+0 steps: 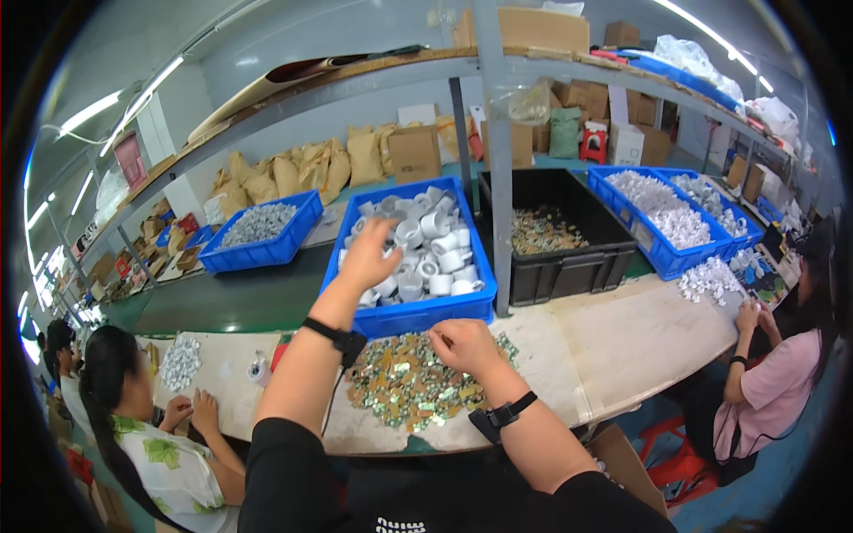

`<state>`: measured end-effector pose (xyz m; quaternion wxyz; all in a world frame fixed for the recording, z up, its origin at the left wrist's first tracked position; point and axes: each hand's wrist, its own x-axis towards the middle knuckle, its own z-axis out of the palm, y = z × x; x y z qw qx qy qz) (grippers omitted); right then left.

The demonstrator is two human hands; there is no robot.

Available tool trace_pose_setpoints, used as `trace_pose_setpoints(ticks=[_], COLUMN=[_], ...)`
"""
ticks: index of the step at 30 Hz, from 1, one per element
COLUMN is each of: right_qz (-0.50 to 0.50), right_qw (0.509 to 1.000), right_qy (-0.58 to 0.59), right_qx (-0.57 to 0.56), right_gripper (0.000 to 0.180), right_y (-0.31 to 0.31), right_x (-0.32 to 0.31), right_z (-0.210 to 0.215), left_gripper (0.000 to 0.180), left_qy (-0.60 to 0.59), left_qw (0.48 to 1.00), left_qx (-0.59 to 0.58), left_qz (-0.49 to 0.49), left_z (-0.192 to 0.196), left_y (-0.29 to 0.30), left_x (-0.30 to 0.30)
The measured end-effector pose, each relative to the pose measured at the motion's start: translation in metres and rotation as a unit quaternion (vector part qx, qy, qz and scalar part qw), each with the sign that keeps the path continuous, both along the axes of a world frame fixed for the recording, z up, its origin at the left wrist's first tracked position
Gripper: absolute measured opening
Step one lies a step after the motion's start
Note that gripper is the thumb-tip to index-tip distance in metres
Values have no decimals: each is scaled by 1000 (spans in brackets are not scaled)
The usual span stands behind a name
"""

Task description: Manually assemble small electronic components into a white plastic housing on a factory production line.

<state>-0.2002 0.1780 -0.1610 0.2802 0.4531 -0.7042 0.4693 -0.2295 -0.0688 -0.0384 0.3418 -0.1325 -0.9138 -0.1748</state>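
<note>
My left hand (366, 258) reaches over a blue plastic bin (426, 317) in front of me, its fingers spread. Hollow white plastic cups or sleeves (442, 251) fill that bin, several of them right beside my fingers. Closer to me, a loose pile of small green and tan circuit boards (404, 386) lies on the worktable. My right hand (464, 345) is held at the far side of this pile with its fingers curled into a pinch. Whatever may be between those fingertips is too small or hidden to name.
A black crate (569, 271) of small boards stands right of the bin, behind a grey post (496, 133). Other blue bins (267, 253) hold pale parts. People work at the left (169, 444) and right (773, 382). A shelf (355, 75) crosses overhead.
</note>
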Motion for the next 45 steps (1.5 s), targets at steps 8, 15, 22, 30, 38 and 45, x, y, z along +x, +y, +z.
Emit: trace_pose_setpoints(ticks=[8,15,22,30,38,45], right_qz=[-12,23,7,20,6,14], right_qw=[999,997,995,995,995,992], right_qy=[-14,-19,-46,-68,-81,-124], right_qx=[34,69,83,63,54,34], right_gripper=[37,34,37,42,43,41], right_y=[7,1,5,0,-1,-1], right_x=[-18,-19,-24,-16,-14,-11], right_z=[-11,-15,-20,-17,-19,-19], left_gripper=[73,107,101,106,95,81], left_qy=[-138,-370,-428,-408,-267,-180], left_qw=[967,909,882,900,947,957], left_qx=[-158,-49,-51,-44,-131,-219], left_qz=[144,183,190,150,125,67], left_z=[14,5,14,-1,-21,-16], left_y=[49,31,38,-36,-28,-14], left_x=[-136,-199,-174,-97,-5,34])
